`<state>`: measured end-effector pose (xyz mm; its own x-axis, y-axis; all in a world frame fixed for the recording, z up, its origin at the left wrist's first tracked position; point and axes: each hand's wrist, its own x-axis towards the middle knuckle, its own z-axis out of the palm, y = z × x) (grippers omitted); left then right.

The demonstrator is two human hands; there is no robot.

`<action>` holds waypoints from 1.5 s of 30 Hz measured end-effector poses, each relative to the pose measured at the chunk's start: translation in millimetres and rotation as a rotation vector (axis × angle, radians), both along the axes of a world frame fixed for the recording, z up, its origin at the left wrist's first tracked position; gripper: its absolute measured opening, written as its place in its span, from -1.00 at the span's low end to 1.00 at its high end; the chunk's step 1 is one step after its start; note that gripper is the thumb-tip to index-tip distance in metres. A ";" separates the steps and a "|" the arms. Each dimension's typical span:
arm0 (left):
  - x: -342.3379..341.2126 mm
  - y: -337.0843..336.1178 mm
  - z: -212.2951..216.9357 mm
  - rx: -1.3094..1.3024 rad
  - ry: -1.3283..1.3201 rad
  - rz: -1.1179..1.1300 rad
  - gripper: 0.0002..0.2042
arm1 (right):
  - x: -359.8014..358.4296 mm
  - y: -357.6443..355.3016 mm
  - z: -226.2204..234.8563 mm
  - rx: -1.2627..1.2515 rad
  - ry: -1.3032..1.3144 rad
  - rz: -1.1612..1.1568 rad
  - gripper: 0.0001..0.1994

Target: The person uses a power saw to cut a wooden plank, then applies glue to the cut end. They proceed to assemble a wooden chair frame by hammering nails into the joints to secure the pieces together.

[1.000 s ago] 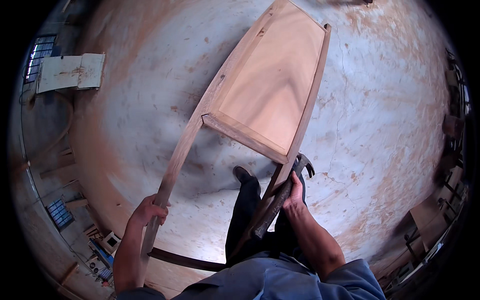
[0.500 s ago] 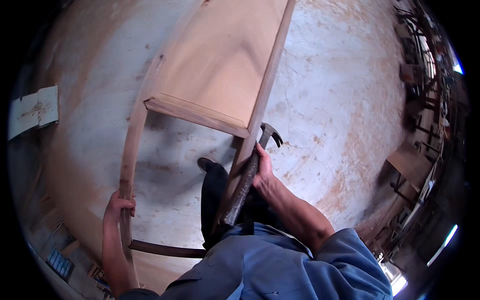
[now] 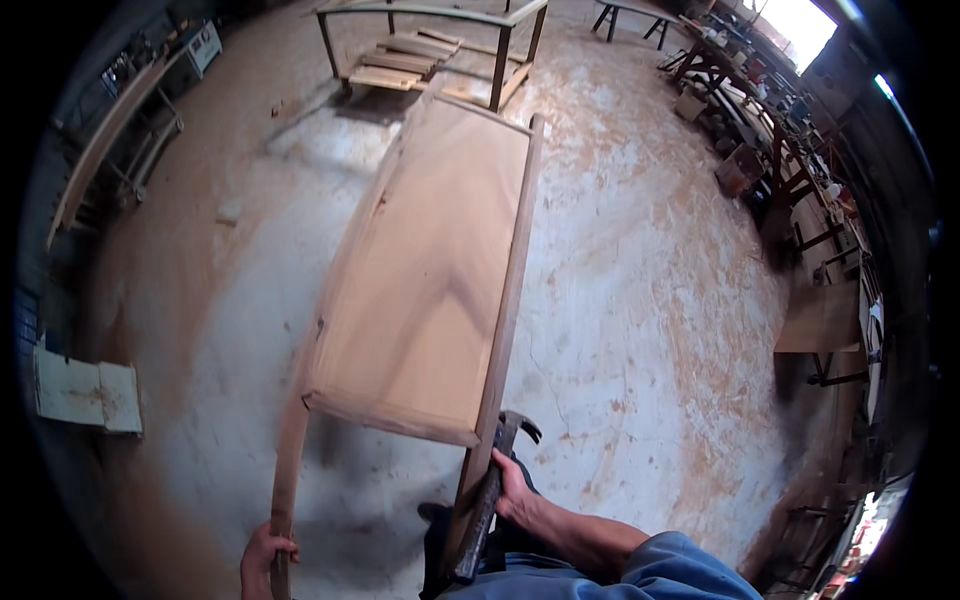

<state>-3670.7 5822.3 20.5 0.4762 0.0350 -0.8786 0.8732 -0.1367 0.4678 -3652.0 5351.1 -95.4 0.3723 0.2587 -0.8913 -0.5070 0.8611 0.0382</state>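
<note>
A long wooden frame with a pale wood panel (image 3: pixel 415 290) set in it stretches away from me, its near end open between two side rails. My left hand (image 3: pixel 266 555) is wrapped round the left rail (image 3: pixel 288 465). By the right rail (image 3: pixel 508 310), my right hand (image 3: pixel 520 498) is closed on a claw hammer (image 3: pixel 484 508). The hammer's handle lies along that rail, its head pointing away from me. The right-hand fingers are partly hidden behind the handle and rail, and they appear to hold the rail too.
Beyond the panel's far end stands an open wooden frame on legs (image 3: pixel 502 65), with slats (image 3: pixel 398 62) low inside it. A cluttered workbench (image 3: pixel 745 90) runs along the right, near a brown board (image 3: pixel 820 318). A white board (image 3: pixel 88 390) lies at left; a bench (image 3: pixel 635 18) stands far back.
My view has tilted up, bringing the panel's far end and the standing frame into sight. Both hands keep their holds on the rails and hammer.
</note>
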 end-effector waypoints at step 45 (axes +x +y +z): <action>816.4 -139.8 63.3 0.697 -0.494 -0.436 -0.59 | 736.9 -114.6 57.8 -0.016 -0.238 -0.231 -0.63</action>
<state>-2854.3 5682.5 83.8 0.8821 0.2061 -0.4235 0.4056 -0.7895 0.4606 -2915.1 5236.4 -37.6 0.6179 0.1300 -0.7754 -0.2911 0.9540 -0.0721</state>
